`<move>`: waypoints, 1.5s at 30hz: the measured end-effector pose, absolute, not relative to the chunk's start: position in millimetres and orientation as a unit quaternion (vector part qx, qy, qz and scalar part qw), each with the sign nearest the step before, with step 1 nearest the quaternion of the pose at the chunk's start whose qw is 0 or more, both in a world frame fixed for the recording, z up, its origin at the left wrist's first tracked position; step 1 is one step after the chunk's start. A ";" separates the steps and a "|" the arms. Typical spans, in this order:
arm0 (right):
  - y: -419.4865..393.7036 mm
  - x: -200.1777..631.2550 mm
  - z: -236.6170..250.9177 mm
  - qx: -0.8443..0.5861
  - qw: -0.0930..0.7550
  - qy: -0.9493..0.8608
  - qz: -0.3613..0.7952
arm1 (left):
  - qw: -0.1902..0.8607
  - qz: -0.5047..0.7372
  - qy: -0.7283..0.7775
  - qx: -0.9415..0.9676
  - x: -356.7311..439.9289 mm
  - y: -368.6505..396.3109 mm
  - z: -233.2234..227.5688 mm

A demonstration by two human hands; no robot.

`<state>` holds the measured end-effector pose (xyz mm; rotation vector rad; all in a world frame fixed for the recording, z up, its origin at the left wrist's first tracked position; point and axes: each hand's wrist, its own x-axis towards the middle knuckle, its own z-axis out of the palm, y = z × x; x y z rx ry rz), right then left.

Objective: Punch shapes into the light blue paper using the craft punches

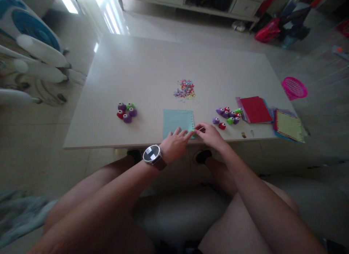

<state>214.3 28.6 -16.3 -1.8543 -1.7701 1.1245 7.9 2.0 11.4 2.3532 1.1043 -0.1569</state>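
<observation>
A square light-blue paper sheet (177, 119) lies near the table's front edge, with a row of small notches or holes along its right and top edges. My left hand (176, 141) rests on its lower part, fingers spread and extended, a round-faced watch (152, 154) on the wrist. At the sheet's lower right edge my right hand (208, 134) is closed in a pinch. A small bright green thing (193, 131) shows at its fingertips, too small to name. Just above the sheet is a pile of tiny multicoloured paper bits (187, 89).
Purple, red and green eyed figures cluster on the left (127, 112) and right (230, 115). Farther right lie stacked red paper (256, 109) and notched-edge yellow sheets (289, 124). Two small metallic items (244, 135) sit near the front edge. A pink basket (294, 88) stands beyond the table.
</observation>
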 end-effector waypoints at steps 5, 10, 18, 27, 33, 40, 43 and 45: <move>31.3 213.7 -19.2 -0.658 0.164 -0.611 0.408 | 0.265 -0.054 0.406 0.873 7.5 1.9 9.6; 36.0 213.1 -27.1 -0.673 0.185 -0.590 0.406 | 0.271 -0.021 0.381 0.884 5.1 10.3 2.8; 41.5 210.6 -29.9 -0.694 0.170 -0.574 0.399 | 0.265 -0.014 0.389 0.882 6.6 14.0 -1.0; 42.9 210.2 -28.5 -0.686 0.159 -0.592 0.392 | 0.274 -0.013 0.385 0.881 7.5 16.7 6.7; 37.2 216.7 -16.7 -0.688 0.146 -0.594 0.391 | 0.282 -0.017 0.382 0.880 1.7 21.8 9.2; 36.6 227.8 -7.9 -0.721 0.135 -0.588 0.341 | 0.276 -0.024 0.394 0.877 2.8 17.4 10.1; 34.5 225.6 -12.2 -0.698 0.131 -0.631 0.313 | 0.270 -0.026 0.394 0.878 4.5 17.0 11.0; 32.9 224.9 -15.8 -0.679 0.131 -0.664 0.285 | 0.269 -0.023 0.389 0.881 4.7 16.6 10.8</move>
